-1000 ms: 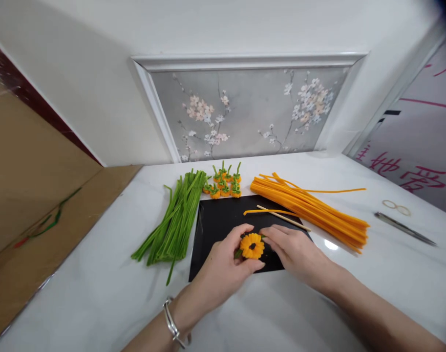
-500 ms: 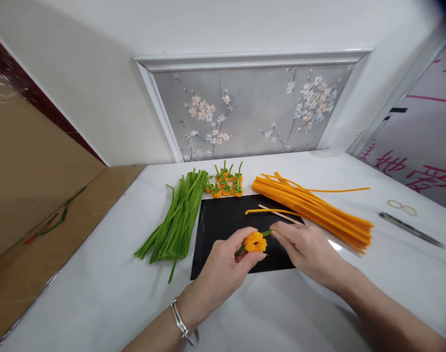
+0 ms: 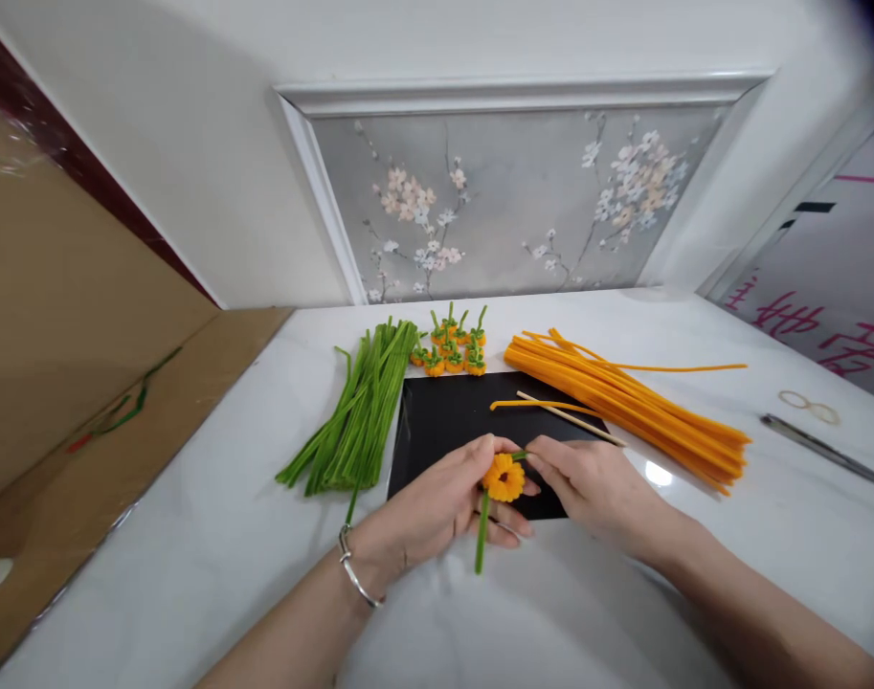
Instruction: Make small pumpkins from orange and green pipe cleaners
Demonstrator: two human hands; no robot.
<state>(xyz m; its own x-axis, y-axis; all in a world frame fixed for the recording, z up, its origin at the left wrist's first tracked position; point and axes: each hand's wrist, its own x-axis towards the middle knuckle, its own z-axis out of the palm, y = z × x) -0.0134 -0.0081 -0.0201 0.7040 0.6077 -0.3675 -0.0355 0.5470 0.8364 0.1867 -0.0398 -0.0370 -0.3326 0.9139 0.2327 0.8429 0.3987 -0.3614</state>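
Observation:
An orange pipe-cleaner pumpkin (image 3: 504, 477), ribbed with a dark hole in its middle, rests between the thumb and fingers of my left hand (image 3: 451, 493). A green pipe cleaner (image 3: 482, 536) hangs down from its lower left side. At its upper right, a short green end comes out, and my right hand (image 3: 584, 478) pinches it between thumb and fingertips. Both hands are over a black mat (image 3: 443, 407). Behind them sit several finished small orange pumpkins (image 3: 455, 362) with green curls and upright stems.
Green pipe cleaners (image 3: 365, 411) lie bundled at left, orange ones (image 3: 638, 411) at right. A thin wooden stick (image 3: 572, 418) crosses the mat's edge. Scissors or tweezers of metal (image 3: 824, 448) and two rubber bands (image 3: 808, 407) lie far right. A cardboard box (image 3: 84, 383) borders the left.
My left fingers have shifted and spread below the pumpkin, and a green length now hangs from it. The right hand keeps its pinch. The view has shifted slightly.

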